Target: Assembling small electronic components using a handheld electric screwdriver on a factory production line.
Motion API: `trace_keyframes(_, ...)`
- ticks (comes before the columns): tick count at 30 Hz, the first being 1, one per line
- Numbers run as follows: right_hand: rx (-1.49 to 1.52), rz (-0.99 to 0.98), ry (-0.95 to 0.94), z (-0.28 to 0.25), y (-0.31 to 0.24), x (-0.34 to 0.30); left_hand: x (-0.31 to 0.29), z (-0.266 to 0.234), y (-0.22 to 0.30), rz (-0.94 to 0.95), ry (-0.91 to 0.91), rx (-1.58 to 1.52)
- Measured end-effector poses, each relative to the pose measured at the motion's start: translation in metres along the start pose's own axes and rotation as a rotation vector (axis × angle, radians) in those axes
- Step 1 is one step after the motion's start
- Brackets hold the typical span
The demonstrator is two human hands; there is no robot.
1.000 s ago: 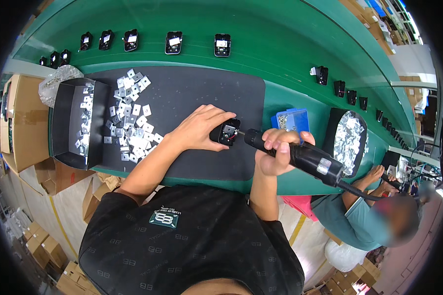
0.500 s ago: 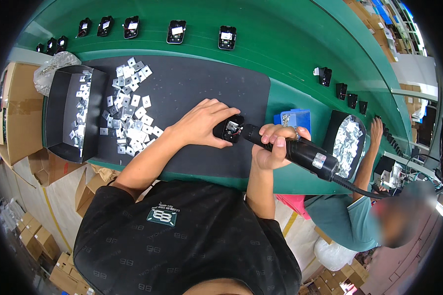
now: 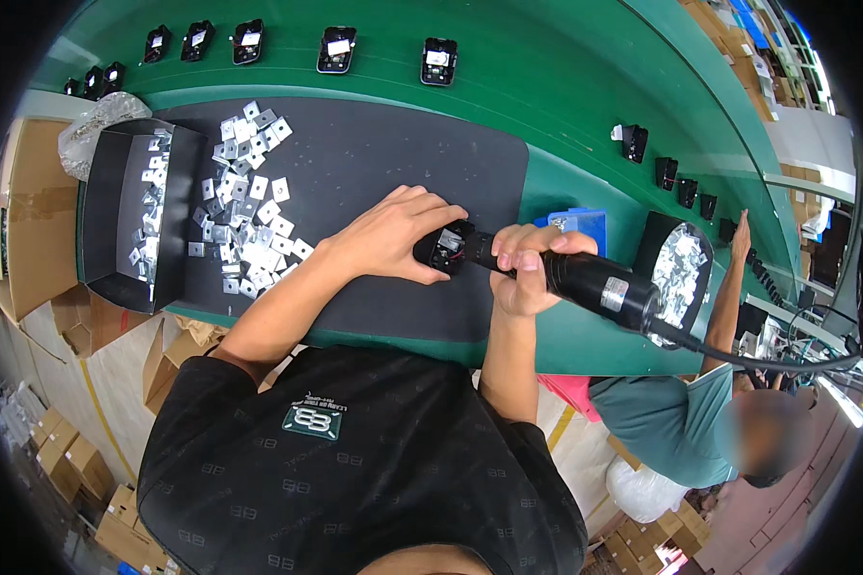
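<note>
My left hand [image 3: 393,235] is closed around a small black device housing [image 3: 448,251], pressing it onto the dark mat [image 3: 384,144]. Wires and a metal plate show inside the housing. In my right hand [image 3: 532,266] is a black corded electric screwdriver [image 3: 604,290], held slantwise. Its nose reaches the right side of the housing; the bit's tip cannot be made out. Left of my left hand, many loose silvery metal plates [image 3: 249,216] with holes lie spread on the mat.
A black bin [image 3: 129,220] with plates stands at the left. On the right are a blue tray [image 3: 585,228] of small parts and a black bin [image 3: 657,240] of metal pieces. Black housings [image 3: 337,50] line the green conveyor [image 3: 527,77]. A co-worker's arm [image 3: 729,297] reaches in at right.
The screwdriver has moved slightly left, its nose now at the housing. Housings on the conveyor's far left sit slightly further left and up in view. The co-worker's hand has lifted.
</note>
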State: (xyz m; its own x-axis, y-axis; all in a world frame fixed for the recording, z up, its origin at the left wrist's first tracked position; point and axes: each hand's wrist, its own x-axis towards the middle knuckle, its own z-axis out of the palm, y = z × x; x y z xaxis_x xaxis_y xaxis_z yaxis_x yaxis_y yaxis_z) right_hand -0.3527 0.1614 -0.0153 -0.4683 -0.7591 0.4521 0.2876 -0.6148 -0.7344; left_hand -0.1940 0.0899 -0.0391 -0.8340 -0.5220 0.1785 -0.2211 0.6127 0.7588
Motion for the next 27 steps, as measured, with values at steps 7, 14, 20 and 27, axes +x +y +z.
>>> trace_keyframes(7, -0.064, -0.008, -0.153, 0.006, 0.026, -0.007, -0.001, 0.005, 0.001, 0.03, 0.017, -0.038)
trace_keyframes(14, -0.048, -0.08, 0.003, 0.008, -0.008, 0.005, 0.0, 0.004, 0.007, -0.035, -0.022, -0.002)
trace_keyframes(20, -0.081, -0.035, 0.059, 0.004, -0.01, -0.003, -0.001, 0.008, 0.008, -0.022, 0.005, -0.002)
trace_keyframes(27, -0.098, -0.071, 0.054, 0.002, -0.003, -0.005, 0.0, 0.009, 0.008, -0.013, -0.001, 0.012)
